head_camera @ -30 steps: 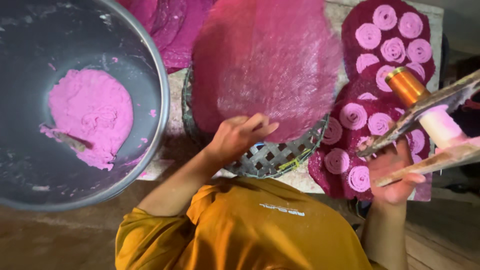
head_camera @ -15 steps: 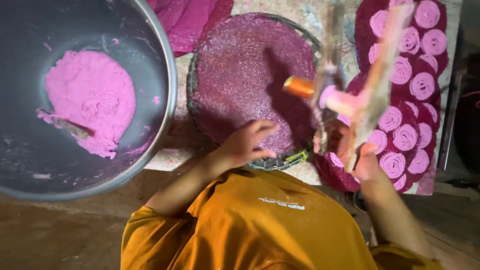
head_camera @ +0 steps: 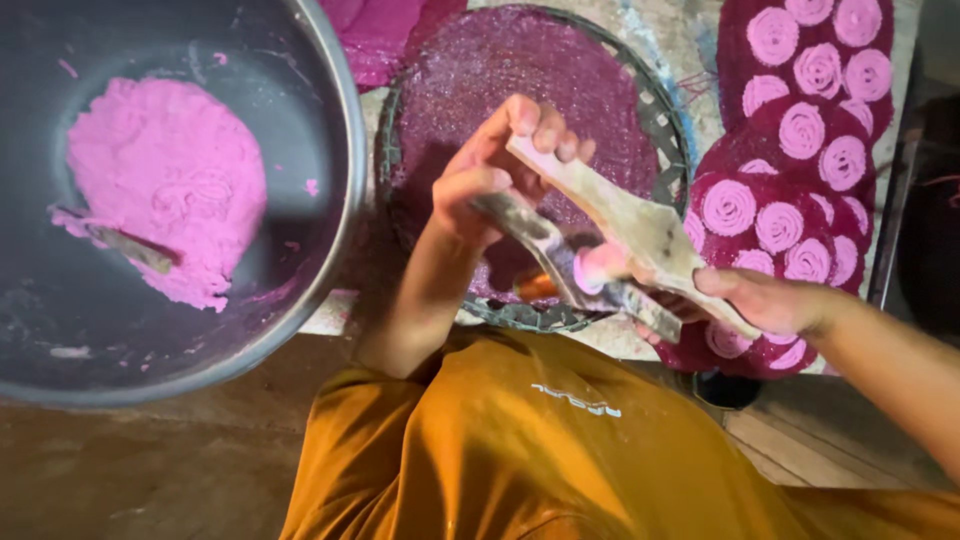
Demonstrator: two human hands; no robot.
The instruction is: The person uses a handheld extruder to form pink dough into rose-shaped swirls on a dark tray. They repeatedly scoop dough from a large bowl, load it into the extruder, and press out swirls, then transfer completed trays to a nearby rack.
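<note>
Both hands hold a wooden lever press (head_camera: pixel 620 235) with two long handles, above a round woven tray (head_camera: pixel 665 120). My left hand (head_camera: pixel 495 170) grips the far ends of the handles. My right hand (head_camera: pixel 765 300) holds the near end. Pink dough (head_camera: pixel 600 265) sits in the press, with an orange metal cylinder (head_camera: pixel 537 288) below it. The tray is covered by a dark purple sheet (head_camera: pixel 520 80).
A large metal bowl (head_camera: pixel 330 200) at the left holds a mound of pink dough (head_camera: pixel 165 185) with a spoon (head_camera: pixel 130 245) in it. Purple sheets (head_camera: pixel 760 150) at the right carry several pink spiral coils (head_camera: pixel 800 130). My orange shirt (head_camera: pixel 560 450) fills the bottom.
The press came from the right to over the tray. My left hand left the sheet on the tray and took hold of the handles.
</note>
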